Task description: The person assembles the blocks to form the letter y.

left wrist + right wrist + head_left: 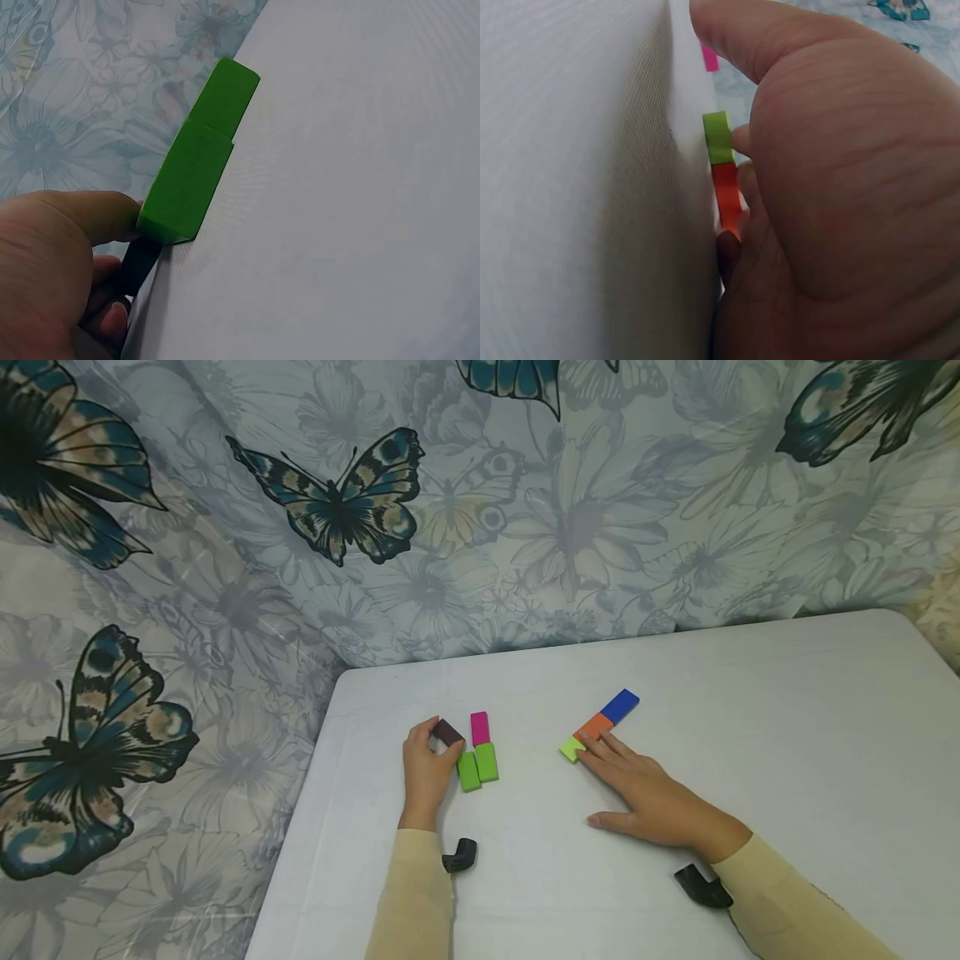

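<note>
In the head view my left hand (pixel 427 772) pinches a dark brown block (pixel 449 732) between thumb and fingers. That block meets the top of a green block (pixel 468 772); a second green block (pixel 487 762) stands beside it, with a magenta block (pixel 480 727) at its far end. My right hand (pixel 651 794) lies with fingers extended, fingertips on a slanted row: a lime block (pixel 572 749), an orange block (pixel 592 727) and a blue block (pixel 620 707). The left wrist view shows my thumb close to a green block (pixel 187 180) and the dark block (pixel 141 264) partly hidden below.
A white-covered table (pixel 525 877) carries all the blocks, with bare cloth between the two groups. Butterfly-patterned fabric (pixel 450 568) hangs behind and to the left of it. Black wrist devices (pixel 461 855) sit by both sleeves.
</note>
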`<act>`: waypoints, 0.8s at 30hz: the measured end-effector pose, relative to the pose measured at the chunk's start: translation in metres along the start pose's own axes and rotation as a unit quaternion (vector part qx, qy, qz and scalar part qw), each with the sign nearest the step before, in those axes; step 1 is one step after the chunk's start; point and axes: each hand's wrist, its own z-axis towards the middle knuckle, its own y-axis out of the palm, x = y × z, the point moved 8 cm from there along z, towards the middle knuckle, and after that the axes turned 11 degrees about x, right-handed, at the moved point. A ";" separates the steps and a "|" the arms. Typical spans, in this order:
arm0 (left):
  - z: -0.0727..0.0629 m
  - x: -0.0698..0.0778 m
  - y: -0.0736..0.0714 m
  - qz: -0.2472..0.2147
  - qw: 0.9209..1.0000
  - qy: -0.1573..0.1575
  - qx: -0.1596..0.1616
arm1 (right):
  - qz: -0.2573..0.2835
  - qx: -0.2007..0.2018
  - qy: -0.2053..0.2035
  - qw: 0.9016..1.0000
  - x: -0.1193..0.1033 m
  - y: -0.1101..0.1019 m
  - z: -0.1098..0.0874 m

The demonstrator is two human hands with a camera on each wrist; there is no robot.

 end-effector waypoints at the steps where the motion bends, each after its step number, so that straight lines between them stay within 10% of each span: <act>1: 0.000 0.000 0.000 0.002 1.000 -0.001 -0.002 | 0.000 0.000 0.000 1.000 0.000 0.000 0.000; 24: 0.000 -0.003 -0.006 -0.082 0.996 0.001 0.032 | 0.009 0.004 -0.003 1.000 -0.002 -0.002 -0.001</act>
